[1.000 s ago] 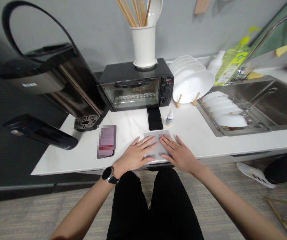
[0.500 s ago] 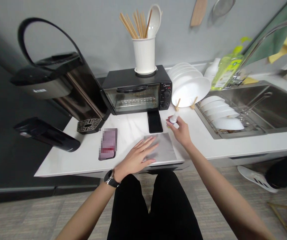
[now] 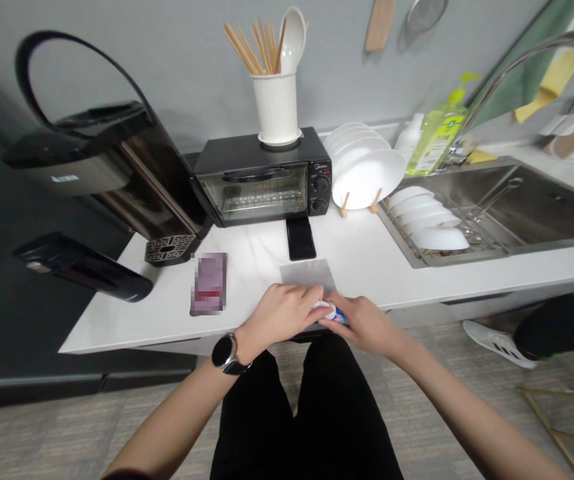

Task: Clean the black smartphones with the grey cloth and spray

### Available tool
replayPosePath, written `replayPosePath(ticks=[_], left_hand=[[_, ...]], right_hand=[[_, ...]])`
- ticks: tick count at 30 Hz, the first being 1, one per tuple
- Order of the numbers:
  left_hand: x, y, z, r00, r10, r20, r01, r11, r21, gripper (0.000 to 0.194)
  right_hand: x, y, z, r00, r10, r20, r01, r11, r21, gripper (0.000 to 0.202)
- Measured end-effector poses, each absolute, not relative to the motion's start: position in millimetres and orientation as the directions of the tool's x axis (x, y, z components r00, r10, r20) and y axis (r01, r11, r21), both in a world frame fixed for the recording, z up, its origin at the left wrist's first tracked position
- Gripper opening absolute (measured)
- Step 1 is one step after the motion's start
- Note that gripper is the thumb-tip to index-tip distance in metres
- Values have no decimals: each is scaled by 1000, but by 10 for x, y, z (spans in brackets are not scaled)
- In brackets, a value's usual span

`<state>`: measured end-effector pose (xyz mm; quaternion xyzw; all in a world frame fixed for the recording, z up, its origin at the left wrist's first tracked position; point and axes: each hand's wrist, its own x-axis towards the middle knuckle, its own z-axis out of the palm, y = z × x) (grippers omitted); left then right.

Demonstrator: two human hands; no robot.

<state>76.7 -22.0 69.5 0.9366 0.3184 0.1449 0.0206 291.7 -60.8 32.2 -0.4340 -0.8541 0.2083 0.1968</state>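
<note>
Over the front of the counter my two hands meet at a small white-and-blue tube with a white cap (image 3: 323, 306). My right hand (image 3: 367, 322) is closed around the tube's body (image 3: 339, 315). The fingertips of my left hand (image 3: 287, 310) pinch the white cap end. Beneath and just behind the hands lies a grey sheet (image 3: 309, 272), partly covered by my left hand. A black phone (image 3: 301, 239) lies flat behind the sheet, in front of the toaster oven.
A toaster oven (image 3: 261, 190) carries a white holder (image 3: 275, 107) with chopsticks and a spoon. To the left stand a dispenser (image 3: 131, 180), a dark flask (image 3: 87, 270) and a blurred purple item (image 3: 210, 283). Racked plates (image 3: 367, 177) and a sink (image 3: 541, 207) are rightward. Someone's shoe (image 3: 499, 343) shows below.
My right hand has brought the tube from beside the black phone toward the counter's front edge. My left hand has lifted from lying flat on the sheet and closed on the tube's cap.
</note>
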Motion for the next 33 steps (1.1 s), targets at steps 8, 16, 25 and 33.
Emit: replayPosePath(ticks=[8, 16, 25, 33], left_hand=[[193, -224, 632, 524, 690, 499, 724, -669, 165, 66], [149, 107, 198, 320, 910, 263, 793, -409, 452, 63], [66, 333, -129, 220, 949, 228, 751, -314, 581, 63], [74, 309, -146, 221, 949, 224, 740, -313, 595, 63]], right_hand=[[3376, -928, 155, -395, 914, 95, 717, 371, -590, 39], [3013, -1011, 144, -328, 940, -98, -347, -216, -913, 39], [3254, -545, 267, -297, 955, 24, 94, 54, -994, 56], [3156, 164, 324, -624, 775, 100, 685, 605, -406, 51]])
